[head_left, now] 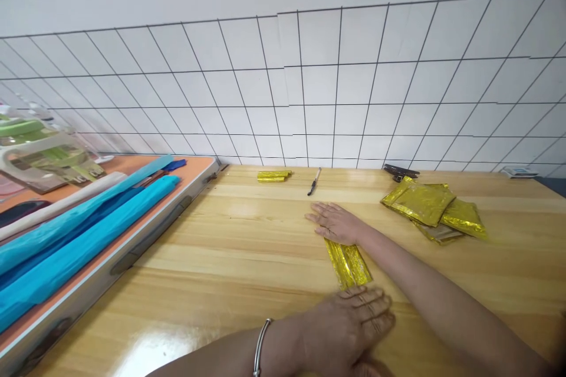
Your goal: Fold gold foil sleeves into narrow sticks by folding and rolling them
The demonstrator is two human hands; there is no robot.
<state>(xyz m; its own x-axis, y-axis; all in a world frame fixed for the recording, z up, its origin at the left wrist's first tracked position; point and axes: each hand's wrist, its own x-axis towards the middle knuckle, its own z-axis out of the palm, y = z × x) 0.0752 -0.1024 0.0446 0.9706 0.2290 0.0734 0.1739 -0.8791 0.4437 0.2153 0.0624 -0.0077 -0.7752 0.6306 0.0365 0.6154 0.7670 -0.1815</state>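
Observation:
A shiny gold foil piece (348, 262) lies on the wooden table (212, 259) between my two hands. My right hand (336, 224) rests flat over its far end, fingers stretched toward the left. Over the near end is my left hand (349, 321), with a silver bangle (262, 346) on the wrist; its fingers are extended and slightly blurred, and point right. Several gold foil packets (420, 201) are piled at the right. Two narrow gold strips (273, 176) lie near the wall.
A pen (314, 181) and a black clip-like object (400, 172) lie toward the wall. On the left, an orange-topped case (201, 166) bears blue rolls (110, 224), a dark phone-like object (22, 212) and a green-and-clear container (48, 150). A tiled wall bounds the table's back.

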